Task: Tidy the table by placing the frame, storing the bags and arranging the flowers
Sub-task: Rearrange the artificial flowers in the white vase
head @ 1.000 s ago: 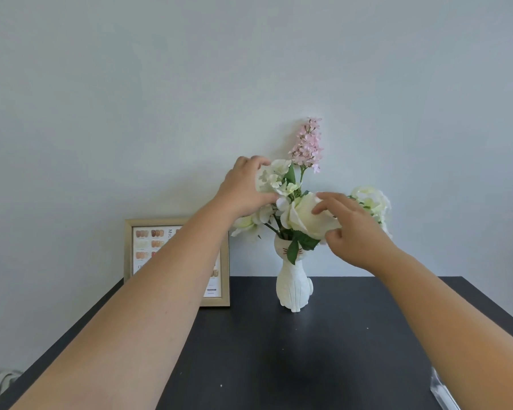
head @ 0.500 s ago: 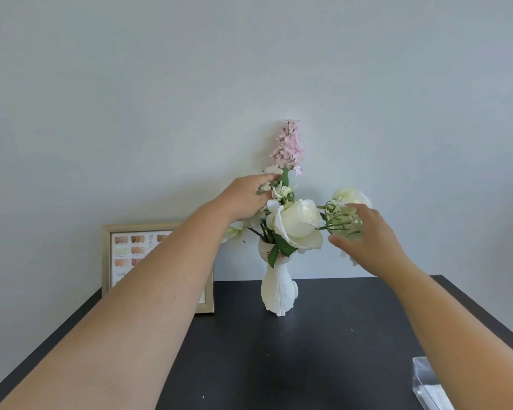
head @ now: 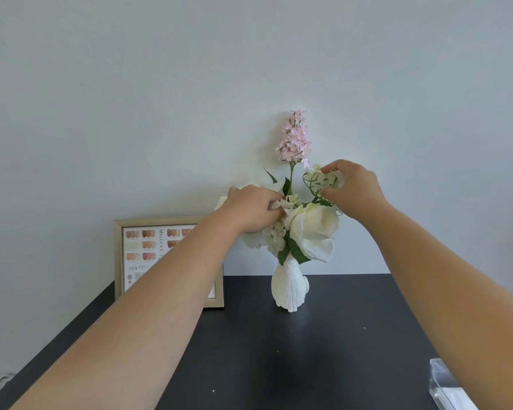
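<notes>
Flowers, mixed bunch of cream and pink cloth-like blooms [head: 296,220]: stood in the white ribbed animal-shaped vase [head: 289,287] at the back middle of the matte black table [head: 279,365]. Arranging step judged under way, not finished, since you had both hands in the bunch.

Left hand [head: 251,210]: your fingers curled and pinched a small pale sprig of little white petals [head: 286,202] on the bunch's left side.

Right hand [head: 353,187]: your fingers curled round a pale green-white cluster on thin wiry stems [head: 320,180], upper right of the bunch.

Large cream rose [head: 314,229]: smooth, broad, layered petals, low front right, with dark green pointed leaves below it. Tall pink spike of tiny florets [head: 294,137]: upright, highest item, on a thin green stem.

Frame, pale gold wooden rectangle with a printed colour-swatch card [head: 148,255]: stood upright against the wall, left of the vase and apart from it, partly behind your left forearm. Placement judged done.

Bags: none identifiable in view; storing cannot be judged.

Clear hard plastic box [head: 444,386]: at the table's near right edge, contents unclear.
</notes>
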The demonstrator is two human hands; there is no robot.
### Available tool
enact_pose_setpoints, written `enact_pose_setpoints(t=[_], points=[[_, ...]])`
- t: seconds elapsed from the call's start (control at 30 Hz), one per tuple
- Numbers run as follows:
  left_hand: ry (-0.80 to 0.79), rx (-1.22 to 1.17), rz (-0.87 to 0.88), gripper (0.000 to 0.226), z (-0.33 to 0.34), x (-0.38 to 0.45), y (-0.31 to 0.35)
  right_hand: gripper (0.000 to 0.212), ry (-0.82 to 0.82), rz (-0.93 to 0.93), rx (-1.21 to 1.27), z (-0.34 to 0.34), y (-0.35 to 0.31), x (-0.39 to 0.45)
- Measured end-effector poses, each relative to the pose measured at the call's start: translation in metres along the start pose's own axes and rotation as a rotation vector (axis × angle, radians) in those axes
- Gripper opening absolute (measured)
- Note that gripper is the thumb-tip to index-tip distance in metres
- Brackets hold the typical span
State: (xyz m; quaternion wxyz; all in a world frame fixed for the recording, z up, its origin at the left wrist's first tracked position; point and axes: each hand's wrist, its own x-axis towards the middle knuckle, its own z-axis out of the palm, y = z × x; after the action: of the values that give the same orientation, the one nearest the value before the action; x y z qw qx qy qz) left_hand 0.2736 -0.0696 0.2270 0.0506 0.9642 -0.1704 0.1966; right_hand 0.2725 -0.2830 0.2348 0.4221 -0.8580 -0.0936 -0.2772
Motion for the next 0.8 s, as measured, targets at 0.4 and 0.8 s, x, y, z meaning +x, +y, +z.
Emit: enact_pose_setpoints(t=[0.4,0.8], points=[[-0.068,-0.156,-0.039,0.046,-0.006,-0.016,-0.008,0.028,-0.213,0.047,0.078,0.001,0.003,-0.002],[0.122,-0.391,-0.106,0.048,0.002,-0.030,-0.020,0.063,-0.185,0.654,0.678,-0.017,0.094,-0.003]])
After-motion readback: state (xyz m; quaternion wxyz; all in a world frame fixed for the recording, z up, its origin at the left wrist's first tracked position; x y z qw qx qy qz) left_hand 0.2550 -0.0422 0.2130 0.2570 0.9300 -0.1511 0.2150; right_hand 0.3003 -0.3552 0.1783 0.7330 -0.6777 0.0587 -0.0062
